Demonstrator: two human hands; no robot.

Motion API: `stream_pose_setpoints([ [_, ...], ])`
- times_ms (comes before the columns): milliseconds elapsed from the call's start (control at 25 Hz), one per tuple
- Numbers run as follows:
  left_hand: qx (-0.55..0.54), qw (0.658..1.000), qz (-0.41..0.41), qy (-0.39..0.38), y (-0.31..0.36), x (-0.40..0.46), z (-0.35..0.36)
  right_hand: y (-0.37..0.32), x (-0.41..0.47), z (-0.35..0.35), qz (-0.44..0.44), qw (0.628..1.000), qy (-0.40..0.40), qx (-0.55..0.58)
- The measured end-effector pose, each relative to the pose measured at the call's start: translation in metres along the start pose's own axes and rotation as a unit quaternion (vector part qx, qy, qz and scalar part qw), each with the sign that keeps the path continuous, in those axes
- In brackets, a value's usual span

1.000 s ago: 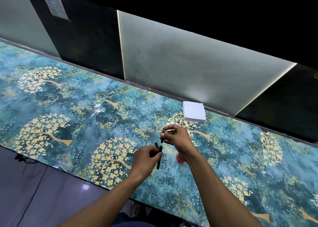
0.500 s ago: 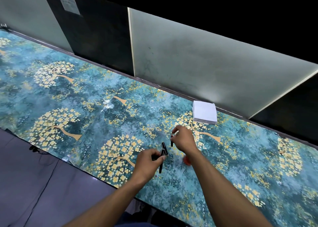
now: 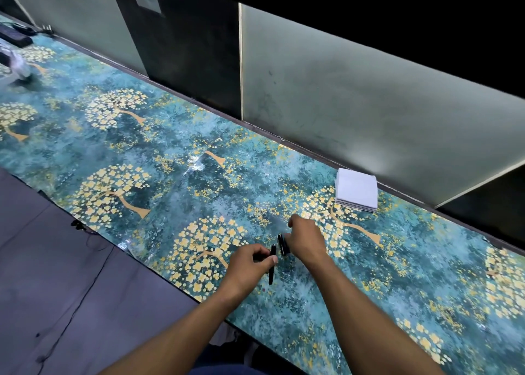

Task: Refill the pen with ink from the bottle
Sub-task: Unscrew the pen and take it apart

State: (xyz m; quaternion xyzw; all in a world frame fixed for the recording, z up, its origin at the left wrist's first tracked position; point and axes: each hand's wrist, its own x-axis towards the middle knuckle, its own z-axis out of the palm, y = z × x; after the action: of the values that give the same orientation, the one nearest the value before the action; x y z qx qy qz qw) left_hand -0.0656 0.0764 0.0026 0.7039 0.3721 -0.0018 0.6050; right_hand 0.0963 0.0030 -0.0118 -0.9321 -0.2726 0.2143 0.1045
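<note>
My left hand (image 3: 248,265) grips a slim black pen barrel (image 3: 272,271) that points down toward the near table edge. Just to its right, my right hand (image 3: 305,239) pinches a short black pen part (image 3: 282,244), held upright just above the tabletop. The two black pieces are close together but apart. No ink bottle is in view; my right wrist and forearm hide the spot behind them.
A teal table cover (image 3: 176,193) with golden trees runs along a glass-panelled wall. A stack of white tissues (image 3: 356,190) lies at the back right. A dark object (image 3: 15,38) and a crumpled clear bag (image 3: 17,65) sit far left. Grey floor with a cable (image 3: 85,295) lies at the near left.
My right hand has dropped lower and come closer to my left hand. The red-tipped piece it pinched and the red object under its wrist are no longer visible. The view has swung left.
</note>
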Motion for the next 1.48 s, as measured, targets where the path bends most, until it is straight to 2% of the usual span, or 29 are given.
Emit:
stream_pose_setpoints([
  [200,-0.15,0.987,-0.059,-0.002,0.014,0.017,-0.004,-0.012,-0.034,-0.009,-0.039,0.979,0.022,0.198],
  [360,-0.259,0.96,-0.094,-0.044,0.027,0.024,-0.004,-0.01,-0.063,-0.011,-0.031,0.962,0.046,0.266],
  [560,-0.346,0.919,-0.154,-0.106,0.024,0.024,0.005,0.004,-0.084,-0.016,-0.061,0.964,0.058,0.251],
  [720,-0.389,0.889,-0.205,-0.126,0.024,0.023,0.009,0.01,-0.1,-0.023,-0.056,0.956,0.145,0.25],
  [880,-0.438,0.857,-0.237,-0.136,0.023,0.025,0.007,0.008,-0.11,-0.036,-0.094,0.945,0.233,0.208],
  [1040,-0.453,0.843,-0.244,-0.154,0.023,0.019,0.01,0.0,-0.115,-0.036,-0.108,0.968,0.193,0.119],
  [1320,-0.473,0.827,-0.255,-0.168,0.015,0.013,0.013,-0.005,-0.121,-0.028,-0.062,0.96,0.234,0.141],
  [1480,-0.534,0.802,-0.218,-0.155,0.012,0.017,0.006,-0.002,-0.124,-0.022,-0.02,0.959,0.22,0.176],
])
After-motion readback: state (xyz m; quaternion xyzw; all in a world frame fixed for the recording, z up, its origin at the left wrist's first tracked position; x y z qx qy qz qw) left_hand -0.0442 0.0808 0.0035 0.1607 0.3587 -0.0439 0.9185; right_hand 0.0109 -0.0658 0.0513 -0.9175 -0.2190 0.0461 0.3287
